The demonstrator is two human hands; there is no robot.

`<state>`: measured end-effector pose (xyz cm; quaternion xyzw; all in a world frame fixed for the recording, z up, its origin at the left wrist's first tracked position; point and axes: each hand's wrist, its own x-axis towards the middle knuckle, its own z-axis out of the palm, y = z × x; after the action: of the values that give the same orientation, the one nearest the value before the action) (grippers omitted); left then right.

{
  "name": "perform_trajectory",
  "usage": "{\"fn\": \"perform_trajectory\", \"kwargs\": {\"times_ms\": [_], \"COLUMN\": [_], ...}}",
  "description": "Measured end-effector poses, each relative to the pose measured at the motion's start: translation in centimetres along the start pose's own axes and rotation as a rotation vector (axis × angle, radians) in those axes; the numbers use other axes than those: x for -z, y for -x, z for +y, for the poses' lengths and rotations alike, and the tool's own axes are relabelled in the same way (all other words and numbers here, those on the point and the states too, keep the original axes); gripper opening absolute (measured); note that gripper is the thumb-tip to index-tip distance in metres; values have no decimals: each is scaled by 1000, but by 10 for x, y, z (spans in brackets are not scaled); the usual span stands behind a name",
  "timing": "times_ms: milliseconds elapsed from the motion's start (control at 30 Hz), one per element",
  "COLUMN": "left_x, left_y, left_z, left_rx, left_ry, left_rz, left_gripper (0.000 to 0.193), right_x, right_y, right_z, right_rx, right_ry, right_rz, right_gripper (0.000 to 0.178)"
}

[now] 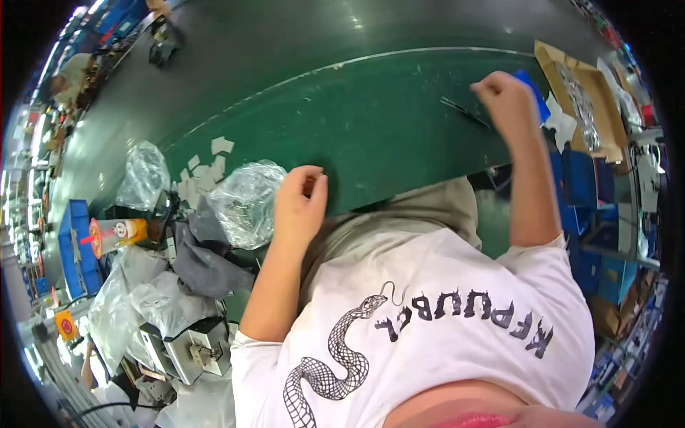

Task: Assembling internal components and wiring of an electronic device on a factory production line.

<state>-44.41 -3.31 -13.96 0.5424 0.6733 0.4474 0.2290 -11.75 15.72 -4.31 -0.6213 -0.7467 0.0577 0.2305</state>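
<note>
Beside a clear plastic bag [251,203] of small parts, my left hand [300,203] is held at the near edge of the green work mat [371,121]. Its fingers curl toward the thumb; anything between them is too small or hidden to make out. My right hand [505,100] is over the right part of the mat, thumb and fingers pinched together. What the pinch holds, if anything, does not show. A dark thin tool like tweezers [465,113] lies just left of that hand. Partly behind the hand is a blue object [534,94].
Small white pieces [203,175] lie scattered left of the bag, near another clear bag [146,175]. Farther left are a drink cup [118,235], a blue bin [80,246] and a grey cloth [207,260]. An open cardboard box [553,60] stands at the right, above blue bins [576,185].
</note>
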Motion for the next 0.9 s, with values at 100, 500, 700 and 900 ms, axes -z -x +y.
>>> {"fn": "perform_trajectory", "kwargs": {"times_ms": [100, 500, 700, 900], "left_x": [-4, 0, 8, 85], "left_y": [10, 21, 9, -83], "left_z": [-16, -17, 5, 17], "left_rx": [-25, 30, 2, 38], "left_ry": [42, 99, 69, -139], "left_rz": [18, -10, -104, 222], "left_gripper": [9, 8, 10, 16], "right_x": [7, -19, 0, -22], "right_y": [-29, -41, -37, -36], "right_z": [100, 141, 157, 173], "right_rx": [13, 52, 63, 84], "right_ry": [393, 476, 216, 306], "right_rz": [-161, -464, -361, -262], "right_gripper": [20, 23, 28, 20]}}
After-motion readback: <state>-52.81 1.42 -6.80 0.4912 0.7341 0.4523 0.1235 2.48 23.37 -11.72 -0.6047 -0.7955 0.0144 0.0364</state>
